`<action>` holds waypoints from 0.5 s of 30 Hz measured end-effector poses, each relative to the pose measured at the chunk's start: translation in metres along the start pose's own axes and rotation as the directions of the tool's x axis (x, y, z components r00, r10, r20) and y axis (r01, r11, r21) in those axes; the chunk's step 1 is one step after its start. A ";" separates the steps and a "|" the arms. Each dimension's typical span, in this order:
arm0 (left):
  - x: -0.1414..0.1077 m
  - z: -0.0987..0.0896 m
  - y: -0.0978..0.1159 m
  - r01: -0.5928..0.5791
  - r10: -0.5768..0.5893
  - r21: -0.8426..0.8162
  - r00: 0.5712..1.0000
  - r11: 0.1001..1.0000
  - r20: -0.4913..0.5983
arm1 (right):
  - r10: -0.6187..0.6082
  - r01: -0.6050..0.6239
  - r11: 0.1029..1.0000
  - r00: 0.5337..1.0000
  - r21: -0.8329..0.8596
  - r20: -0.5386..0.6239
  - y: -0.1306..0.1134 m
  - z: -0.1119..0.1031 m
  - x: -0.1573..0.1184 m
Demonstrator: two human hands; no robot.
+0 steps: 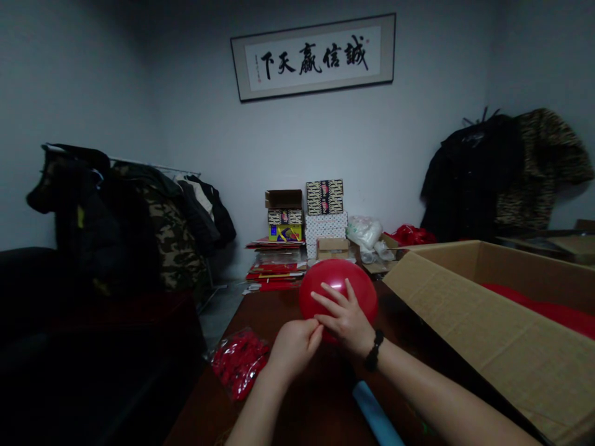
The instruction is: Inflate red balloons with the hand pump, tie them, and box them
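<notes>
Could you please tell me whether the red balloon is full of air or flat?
Full of air: the red balloon bulges out round and smooth, wider than the right hand spread against it.

- L hand (297, 347): fingers curled shut at near lower edge of red balloon (330, 272); what's btwn fingertips is hidden.
- R hand (346, 319): fingers spread over balloon's near side, thumb side by L hand; blk band (374, 350) on wrist.
- Clear bag w/ red contents (240, 362): on dk brown tabletop (302, 412), left of L forearm.
- Blue tube-like thing (377, 414): btwn forearms, near end cut off by view.
- Big open cardboard box (493, 334): right side, red stuff (543, 310) inside.
- Behind balloon: stacked boxes (325, 229), red flat items (274, 272), whitish plastic bag (365, 232).
- Back wall: framed calligraphy (316, 59), slightly tilted.
- Clothes rack (162, 167) at left; dk & patterned coats (488, 167) at right.
</notes>
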State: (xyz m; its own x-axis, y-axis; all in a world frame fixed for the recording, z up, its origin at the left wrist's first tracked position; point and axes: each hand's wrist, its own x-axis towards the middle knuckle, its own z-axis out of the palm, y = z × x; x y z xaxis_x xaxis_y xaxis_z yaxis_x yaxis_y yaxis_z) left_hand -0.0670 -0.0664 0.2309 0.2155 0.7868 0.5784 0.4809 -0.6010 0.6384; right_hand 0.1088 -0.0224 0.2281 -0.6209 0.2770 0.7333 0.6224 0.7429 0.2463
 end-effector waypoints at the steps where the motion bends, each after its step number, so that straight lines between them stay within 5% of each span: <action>1: 0.000 -0.005 0.006 -0.073 0.073 0.049 0.997 0.996 -0.011 | -0.008 0.008 1.000 1.000 -0.001 -0.007 0.001 -0.002 -0.001; 7: -0.003 -0.019 0.033 -0.224 0.246 0.422 0.969 0.878 0.003 | 0.004 -0.003 1.000 0.999 0.008 -0.040 -0.005 -0.014 -0.006; 15: -0.007 -0.012 0.053 -0.321 0.353 0.639 0.932 0.699 0.082 | 0.042 -0.042 0.996 0.999 0.072 0.002 -0.012 -0.027 -0.014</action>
State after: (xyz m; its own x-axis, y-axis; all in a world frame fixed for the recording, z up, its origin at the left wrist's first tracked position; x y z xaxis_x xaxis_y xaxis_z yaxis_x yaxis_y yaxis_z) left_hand -0.0530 -0.1049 0.2666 0.4403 0.5331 0.7224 0.8102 -0.5827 -0.0638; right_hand 0.1231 -0.0511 0.2316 -0.5952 0.3090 0.7418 0.6117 0.7729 0.1688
